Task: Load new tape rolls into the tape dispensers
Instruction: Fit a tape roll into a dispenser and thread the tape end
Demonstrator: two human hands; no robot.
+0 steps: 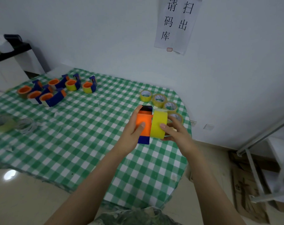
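Near the right edge of the green-checked table (89,127), your left grip (130,135) curls around an orange-and-blue plastic tape dispenser (143,118); your right grip (177,133) clasps a yellow tape roll (157,124) just beside it.

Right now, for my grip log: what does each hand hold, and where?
Left hand: orange-and-blue dispenser, around its body. Right hand: yellow tape roll, across its outer band.

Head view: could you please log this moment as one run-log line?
left hand holds dispenser | right hand holds yellow tape roll beside it | spare rolls on table
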